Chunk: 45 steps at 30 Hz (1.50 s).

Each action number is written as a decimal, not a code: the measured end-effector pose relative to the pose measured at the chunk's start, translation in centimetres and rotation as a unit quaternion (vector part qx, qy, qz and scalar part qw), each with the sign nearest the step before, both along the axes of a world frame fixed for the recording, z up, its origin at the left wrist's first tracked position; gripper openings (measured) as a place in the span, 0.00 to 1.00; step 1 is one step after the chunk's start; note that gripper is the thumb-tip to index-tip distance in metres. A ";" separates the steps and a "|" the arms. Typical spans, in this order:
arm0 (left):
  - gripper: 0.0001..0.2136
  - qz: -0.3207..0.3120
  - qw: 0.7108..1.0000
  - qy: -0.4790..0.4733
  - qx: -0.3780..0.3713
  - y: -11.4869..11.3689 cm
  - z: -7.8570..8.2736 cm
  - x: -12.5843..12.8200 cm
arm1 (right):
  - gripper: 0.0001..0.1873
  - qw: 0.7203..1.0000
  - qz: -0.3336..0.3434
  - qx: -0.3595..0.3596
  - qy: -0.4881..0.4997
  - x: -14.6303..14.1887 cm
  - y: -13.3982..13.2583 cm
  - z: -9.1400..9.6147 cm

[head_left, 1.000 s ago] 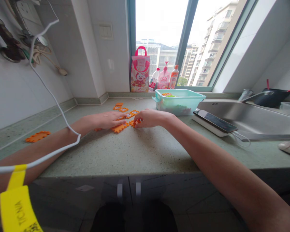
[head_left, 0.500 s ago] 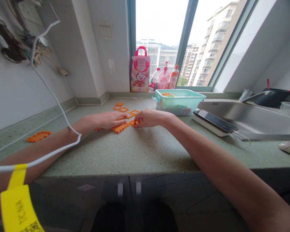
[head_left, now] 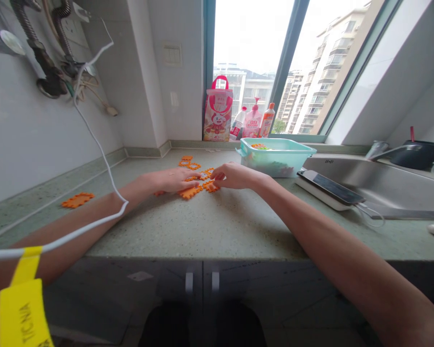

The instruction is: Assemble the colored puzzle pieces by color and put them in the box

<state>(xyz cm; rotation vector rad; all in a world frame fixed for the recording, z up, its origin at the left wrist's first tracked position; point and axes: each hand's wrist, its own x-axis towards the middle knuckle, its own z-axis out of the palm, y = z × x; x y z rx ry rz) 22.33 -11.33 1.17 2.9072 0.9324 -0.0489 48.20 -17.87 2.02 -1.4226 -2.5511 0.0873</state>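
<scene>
Head view: left hand (head_left: 169,181) flat on orange pieces (head_left: 190,192); right hand (head_left: 235,176) pinching adjoining piece (head_left: 212,187).

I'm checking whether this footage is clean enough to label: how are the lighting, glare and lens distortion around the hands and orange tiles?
Head view: the window is blown out white, with the wall beside it dim; wide-angle distortion stretches the forearms and tilts the window frames; the left hand, right hand and orange tiles are evenly lit but small, so tile edges are soft; no glare on the countertop.
</scene>
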 end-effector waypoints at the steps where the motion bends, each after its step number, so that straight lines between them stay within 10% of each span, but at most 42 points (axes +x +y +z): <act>1: 0.30 -0.001 1.000 -0.005 -0.002 0.0 0.0 0.0 | 0.15 1.000 -0.004 0.021 0.013 0.1 0.2 -0.1; 7: 0.28 -0.035 0.999 -0.030 0.007 -0.1 -0.4 0.3 | 0.18 0.993 -0.028 0.108 0.044 1.0 1.0 -0.5; 16: 0.27 -0.072 0.996 -0.059 -0.002 -0.5 -0.5 0.5 | 0.17 0.998 -0.060 -0.014 -0.028 2.3 2.0 -1.5; 30: 0.31 -0.067 0.993 -0.093 0.042 0.4 -1.0 -0.1 | 0.13 0.995 -0.078 -0.006 0.054 3.3 2.9 -2.8; 39: 0.44 0.116 0.974 -0.139 0.135 1.1 5.4 -7.8 | 0.19 0.990 -0.041 0.090 0.102 2.3 3.0 -3.0; 45: 0.49 0.230 0.966 -0.094 0.074 -1.0 0.7 -17.3 | 0.15 0.989 -0.007 0.101 0.111 0.9 3.1 -3.1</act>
